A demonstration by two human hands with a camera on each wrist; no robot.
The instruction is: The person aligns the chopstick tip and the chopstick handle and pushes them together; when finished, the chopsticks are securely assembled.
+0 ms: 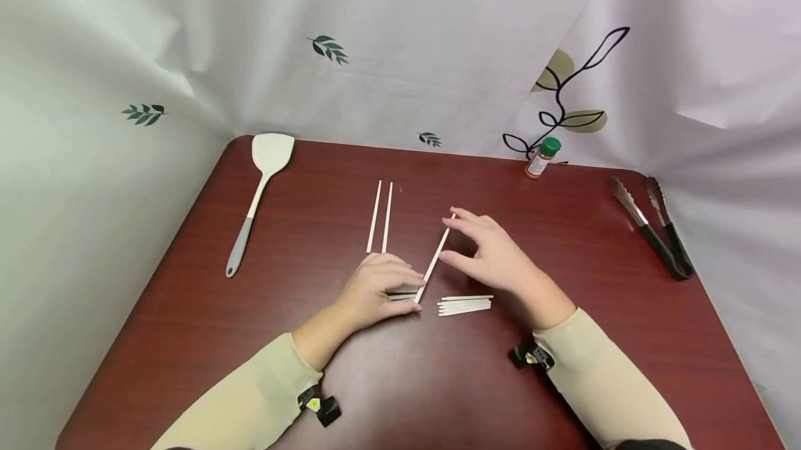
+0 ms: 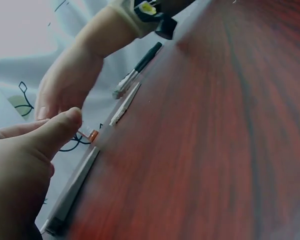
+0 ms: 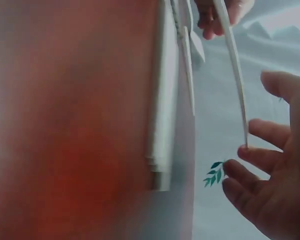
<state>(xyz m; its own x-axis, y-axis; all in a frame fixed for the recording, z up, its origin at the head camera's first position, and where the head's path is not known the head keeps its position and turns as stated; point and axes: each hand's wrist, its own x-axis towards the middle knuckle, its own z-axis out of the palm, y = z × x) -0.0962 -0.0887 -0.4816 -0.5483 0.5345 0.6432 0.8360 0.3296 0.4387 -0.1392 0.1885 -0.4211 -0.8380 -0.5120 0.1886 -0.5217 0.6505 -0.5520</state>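
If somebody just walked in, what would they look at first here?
Probably the thin white stick slanting over the middle of the dark red table: the left hand pinches its near end, and the right hand touches its far end. Next might come the white spatula on the table's left side, then the small green-capped bottle near the back edge, right of the middle.

Left hand (image 2: 20,172) at lower left, thumb extended toward upper right; held item not discernible. Right hand (image 2: 67,87) just beyond, its fingertips partly hidden by the left hand; sleeve (image 2: 129,15) and black wrist device (image 2: 166,26) above. Pale sticks (image 2: 75,185) on the reddish table (image 2: 200,140), near the left hand; second pale group (image 2: 125,104) farther off, then black-handled tongs (image 2: 147,57). Printed curtain (image 2: 20,30) behind.
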